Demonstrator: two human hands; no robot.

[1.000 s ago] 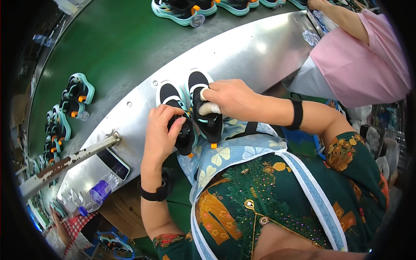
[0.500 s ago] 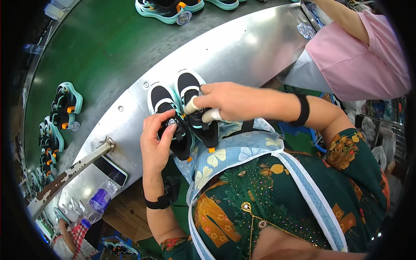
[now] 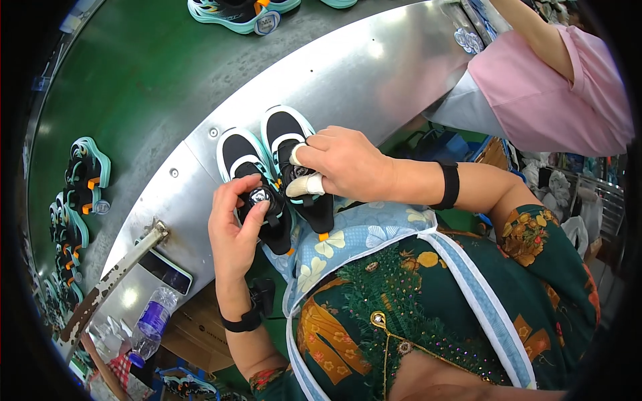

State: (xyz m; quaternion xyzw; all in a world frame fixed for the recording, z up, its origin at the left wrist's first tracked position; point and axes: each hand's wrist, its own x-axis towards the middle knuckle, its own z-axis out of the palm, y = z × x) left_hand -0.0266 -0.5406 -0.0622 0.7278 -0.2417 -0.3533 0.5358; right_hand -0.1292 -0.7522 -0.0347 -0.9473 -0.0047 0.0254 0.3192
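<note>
A pair of black sneakers with white and mint soles stands side by side at the edge of the metal counter, heels toward me. On the left sneaker (image 3: 239, 148), the thumb and forefinger of my left hand (image 3: 234, 224) close round a shiny round dial (image 3: 259, 195) on the tongue. Over the right sneaker (image 3: 286, 125) is my right hand (image 3: 348, 164), with pale covers on its thumb and forefinger. Those two fingertips pinch at a dark round dial (image 3: 300, 172) on that tongue, partly hidden by them. Orange tabs show at both heels.
Beyond the curved metal counter (image 3: 334, 60) runs a green belt (image 3: 140, 73) carrying more sneakers (image 3: 87, 170). A chipped metal bar (image 3: 114, 281), a phone (image 3: 166, 271) and a plastic bottle (image 3: 152, 321) are at left. A person in pink (image 3: 535, 93) stands at right.
My right hand, blurred before, now has its thumb and forefinger at the right sneaker's dial. My left hand stays at the left dial. The whole view has shifted slightly.
</note>
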